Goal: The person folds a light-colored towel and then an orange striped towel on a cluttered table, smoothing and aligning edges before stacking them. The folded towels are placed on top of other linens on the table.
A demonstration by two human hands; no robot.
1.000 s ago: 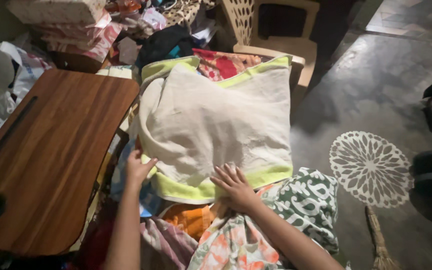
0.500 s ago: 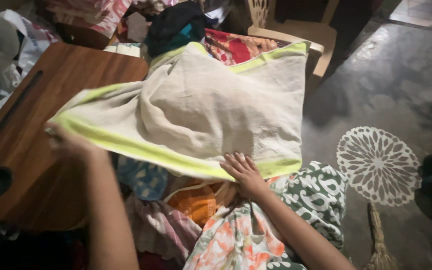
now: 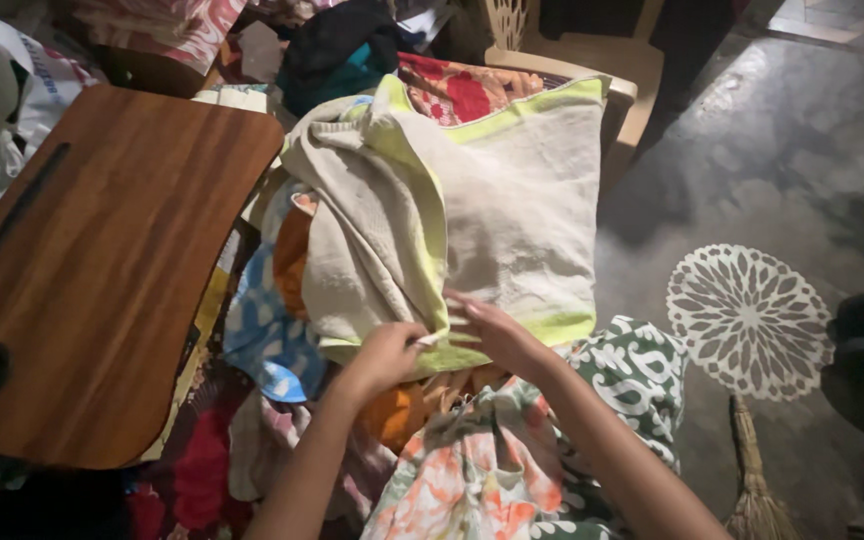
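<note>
Both hands meet on the near hem of the cream towel [image 3: 512, 210]: left hand [image 3: 384, 355] pinches the folded-over yellow-green edge between thumb and fingers, right hand [image 3: 492, 335] lies on the same edge just at its 3 o'clock, fingers extended flat and slightly spread, pressing the cloth down. I see the towel at frame centre, its left part doubled over toward the middle, yellow-green border running along the far and near edges. It sits on top of a heap of clothes; a red printed cloth [image 3: 462, 90] shows at 12 o'clock from it, a blue-and-white patterned piece [image 3: 262, 335] at 8 o'clock, an orange garment [image 3: 392, 415] right under the hands. A floral garment [image 3: 462, 480] lies at 6 o'clock, under my right forearm, touching a green-and-white patterned cloth [image 3: 642, 380] at 4 o'clock. Wooden lap table [image 3: 102, 270] sits at 9 o'clock, just beside the heap. White floor pattern [image 3: 747, 320] at 3 o'clock, broom [image 3: 752, 480] at 5 o'clock, well apart from the towel.
</note>
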